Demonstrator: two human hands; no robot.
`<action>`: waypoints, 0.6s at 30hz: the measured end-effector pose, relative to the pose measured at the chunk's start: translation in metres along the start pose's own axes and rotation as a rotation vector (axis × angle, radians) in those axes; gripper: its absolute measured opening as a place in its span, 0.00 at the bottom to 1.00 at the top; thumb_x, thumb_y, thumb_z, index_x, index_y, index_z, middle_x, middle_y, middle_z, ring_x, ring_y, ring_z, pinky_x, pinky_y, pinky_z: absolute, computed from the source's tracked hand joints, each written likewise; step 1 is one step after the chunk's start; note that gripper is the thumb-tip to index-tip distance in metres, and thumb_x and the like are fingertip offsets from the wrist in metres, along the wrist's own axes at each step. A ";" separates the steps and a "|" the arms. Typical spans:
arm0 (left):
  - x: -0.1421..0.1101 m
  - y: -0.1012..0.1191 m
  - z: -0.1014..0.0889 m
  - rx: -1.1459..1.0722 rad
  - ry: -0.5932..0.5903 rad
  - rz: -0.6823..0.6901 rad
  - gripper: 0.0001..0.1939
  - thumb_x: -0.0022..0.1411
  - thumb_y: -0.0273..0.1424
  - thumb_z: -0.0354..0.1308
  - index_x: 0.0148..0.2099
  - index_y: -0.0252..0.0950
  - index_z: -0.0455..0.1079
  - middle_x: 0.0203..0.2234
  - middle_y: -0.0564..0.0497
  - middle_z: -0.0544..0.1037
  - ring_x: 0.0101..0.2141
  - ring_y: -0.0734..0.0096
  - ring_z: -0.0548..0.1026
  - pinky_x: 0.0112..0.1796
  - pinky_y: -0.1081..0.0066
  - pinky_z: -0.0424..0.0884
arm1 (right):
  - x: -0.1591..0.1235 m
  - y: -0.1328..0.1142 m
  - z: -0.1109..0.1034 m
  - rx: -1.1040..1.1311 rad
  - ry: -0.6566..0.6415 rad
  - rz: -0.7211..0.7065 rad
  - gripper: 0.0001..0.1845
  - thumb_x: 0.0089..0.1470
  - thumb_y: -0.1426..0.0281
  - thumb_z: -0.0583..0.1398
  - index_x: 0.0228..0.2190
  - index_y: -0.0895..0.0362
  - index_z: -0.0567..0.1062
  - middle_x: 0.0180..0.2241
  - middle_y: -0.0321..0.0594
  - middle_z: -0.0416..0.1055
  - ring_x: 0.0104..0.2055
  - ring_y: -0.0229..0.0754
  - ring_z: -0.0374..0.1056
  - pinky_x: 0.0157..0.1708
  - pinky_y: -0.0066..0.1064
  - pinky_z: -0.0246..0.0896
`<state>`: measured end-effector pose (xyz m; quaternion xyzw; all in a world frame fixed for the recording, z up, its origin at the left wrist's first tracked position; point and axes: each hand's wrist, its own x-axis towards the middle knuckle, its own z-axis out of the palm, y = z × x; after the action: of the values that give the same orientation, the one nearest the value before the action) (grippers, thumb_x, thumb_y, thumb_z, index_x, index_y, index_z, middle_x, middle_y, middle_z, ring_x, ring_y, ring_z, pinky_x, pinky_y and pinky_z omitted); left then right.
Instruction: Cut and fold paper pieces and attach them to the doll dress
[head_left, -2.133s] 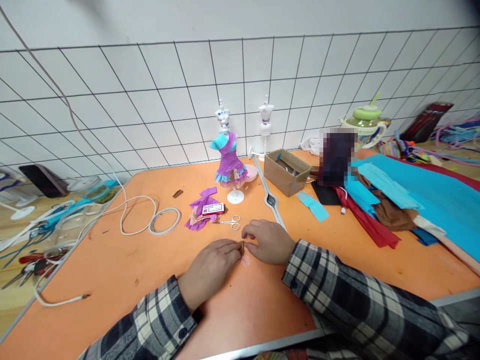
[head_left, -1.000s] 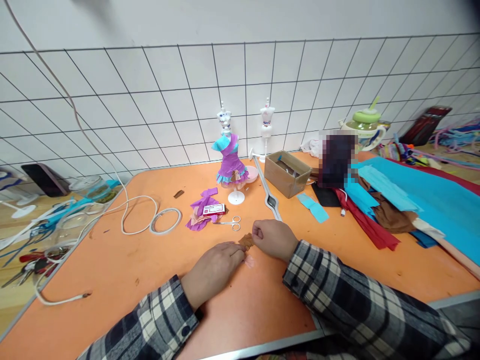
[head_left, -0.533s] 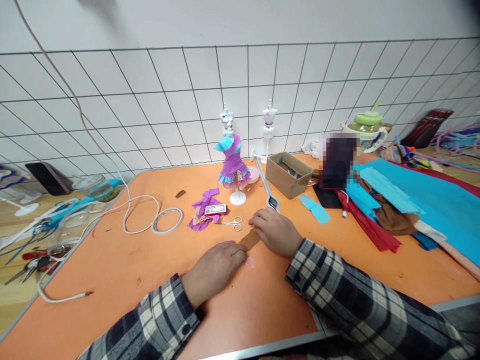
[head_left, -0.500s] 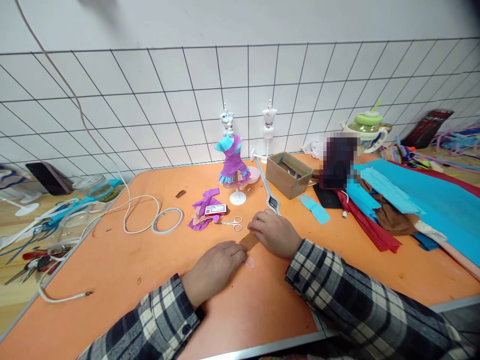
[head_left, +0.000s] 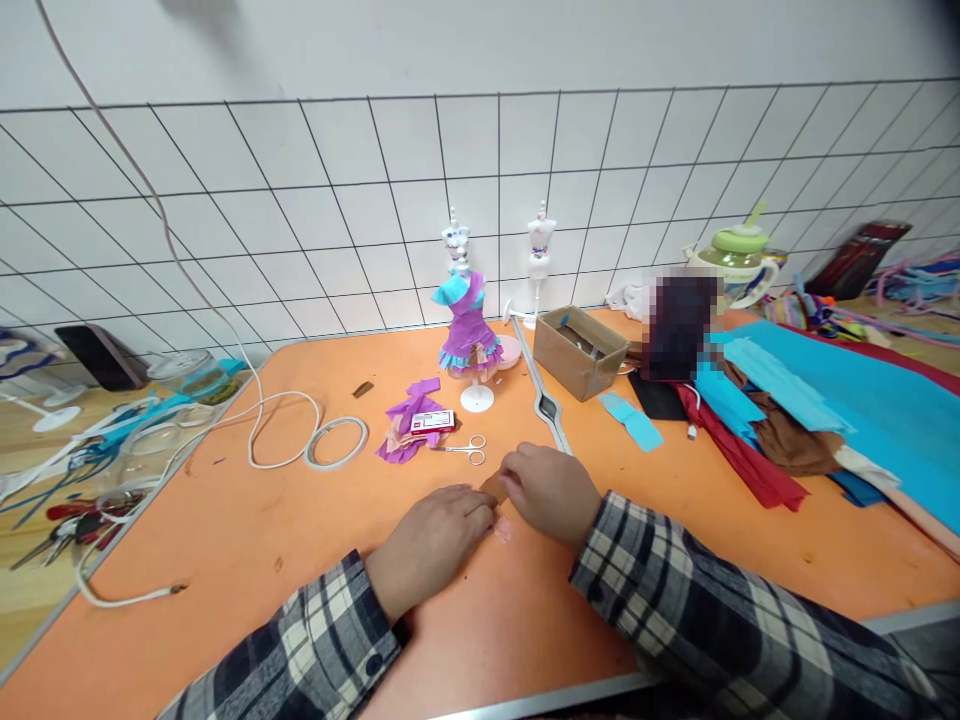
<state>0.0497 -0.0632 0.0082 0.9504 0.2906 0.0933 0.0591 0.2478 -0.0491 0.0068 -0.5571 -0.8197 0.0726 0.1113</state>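
Here, brown strip (head_left: 491,489) (part-hidden), touching right hand (head_left: 551,492)

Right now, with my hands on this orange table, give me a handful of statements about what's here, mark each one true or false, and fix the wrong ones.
1. The left hand and the right hand both touch the small brown strip. True.
2. The small silver scissors are in the right hand. False: they lie on the orange tabletop, beyond the hands.
3. The purple-and-blue ruffled dress is on a stand with a round white base. True.
4. The open brown cardboard box stands left of the dress. False: it stands to the right of it.
5. The small red-and-white box lies on crumpled purple scraps. True.
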 end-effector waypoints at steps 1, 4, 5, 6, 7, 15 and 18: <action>-0.001 0.000 0.001 -0.001 0.009 0.001 0.09 0.68 0.27 0.49 0.43 0.37 0.72 0.39 0.47 0.79 0.41 0.65 0.76 0.48 0.60 0.72 | -0.001 -0.003 0.002 0.002 -0.020 -0.004 0.10 0.61 0.66 0.55 0.34 0.55 0.75 0.35 0.40 0.72 0.36 0.41 0.68 0.32 0.31 0.54; -0.002 -0.001 0.003 0.004 0.065 -0.026 0.10 0.68 0.28 0.49 0.43 0.37 0.73 0.41 0.46 0.77 0.42 0.64 0.74 0.45 0.63 0.72 | 0.000 -0.004 0.008 0.045 -0.052 -0.086 0.08 0.60 0.67 0.57 0.34 0.55 0.76 0.36 0.39 0.72 0.39 0.42 0.67 0.34 0.31 0.55; -0.002 -0.001 0.003 0.008 0.082 -0.044 0.11 0.68 0.29 0.49 0.43 0.38 0.73 0.41 0.45 0.76 0.42 0.64 0.73 0.44 0.63 0.72 | 0.001 -0.002 0.008 0.070 -0.060 -0.133 0.07 0.60 0.68 0.57 0.35 0.54 0.76 0.37 0.39 0.73 0.40 0.42 0.67 0.36 0.31 0.56; -0.002 -0.001 0.003 0.011 0.093 -0.060 0.11 0.68 0.29 0.50 0.42 0.37 0.74 0.41 0.45 0.75 0.42 0.64 0.73 0.42 0.63 0.72 | 0.002 0.001 0.007 0.097 -0.067 -0.178 0.07 0.60 0.68 0.58 0.36 0.53 0.77 0.38 0.38 0.73 0.41 0.41 0.67 0.38 0.31 0.56; -0.002 -0.002 0.004 0.011 0.099 -0.071 0.11 0.68 0.29 0.50 0.42 0.37 0.74 0.41 0.45 0.75 0.42 0.64 0.72 0.42 0.64 0.72 | 0.004 0.003 0.006 0.123 -0.070 -0.209 0.07 0.59 0.67 0.58 0.37 0.52 0.78 0.38 0.37 0.73 0.42 0.41 0.67 0.39 0.31 0.56; 0.002 -0.001 0.006 -0.014 0.094 -0.090 0.11 0.68 0.29 0.50 0.39 0.36 0.75 0.35 0.45 0.76 0.39 0.63 0.72 0.40 0.63 0.72 | 0.003 0.005 -0.002 0.208 -0.010 -0.143 0.07 0.58 0.69 0.59 0.33 0.52 0.79 0.34 0.37 0.73 0.38 0.39 0.67 0.35 0.29 0.54; 0.002 -0.002 0.007 -0.052 0.089 -0.100 0.11 0.68 0.29 0.50 0.40 0.36 0.75 0.38 0.46 0.77 0.41 0.63 0.73 0.42 0.62 0.72 | 0.004 0.006 0.004 0.196 -0.080 -0.160 0.05 0.55 0.69 0.61 0.31 0.53 0.79 0.32 0.36 0.73 0.37 0.39 0.67 0.33 0.29 0.53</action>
<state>0.0521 -0.0605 0.0010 0.9278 0.3375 0.1398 0.0754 0.2504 -0.0431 0.0020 -0.4732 -0.8542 0.1654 0.1379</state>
